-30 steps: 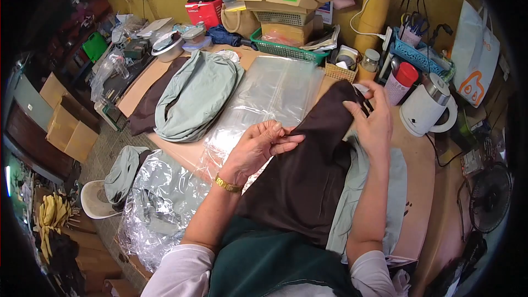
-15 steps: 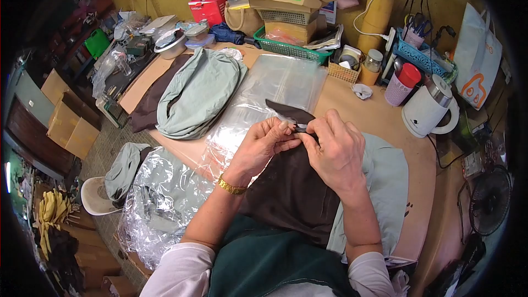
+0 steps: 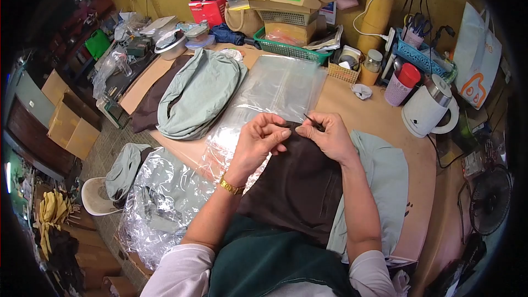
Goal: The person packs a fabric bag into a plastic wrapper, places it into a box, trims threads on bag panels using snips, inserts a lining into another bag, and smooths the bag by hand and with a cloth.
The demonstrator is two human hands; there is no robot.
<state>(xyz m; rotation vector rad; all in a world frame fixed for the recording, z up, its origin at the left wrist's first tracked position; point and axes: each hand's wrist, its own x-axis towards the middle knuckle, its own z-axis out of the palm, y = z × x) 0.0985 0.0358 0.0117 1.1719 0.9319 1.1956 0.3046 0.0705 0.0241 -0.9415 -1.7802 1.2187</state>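
A dark brown cloth [image 3: 297, 181] hangs from both hands down towards my lap, over the table edge. My left hand [image 3: 263, 140], with a gold watch [image 3: 231, 186] at the wrist, is closed in a pinch at the cloth's top left edge. At the top right edge my right hand [image 3: 329, 137] pinches the same cloth between thumb and finger. A thin dark pointed tool [image 3: 311, 119] sticks out from the right fingers; its kind is hidden by the hand. Pale green fabric [image 3: 379, 181] lies beside the brown cloth on the right.
Transparent plastic sheets [image 3: 286, 80] lie ahead on the table [image 3: 352, 102]. A folded pale green fabric piece [image 3: 203, 93] rests left of them. A white kettle [image 3: 426, 107] and pink cup [image 3: 397, 91] stand right. Plastic-wrapped fabric [image 3: 159, 198] sits at the lower left.
The hands have moved slightly apart, and the right hand has turned and lowered. The cloth flap that stood up above the fingers is down, and the cloth now spreads between both hands.
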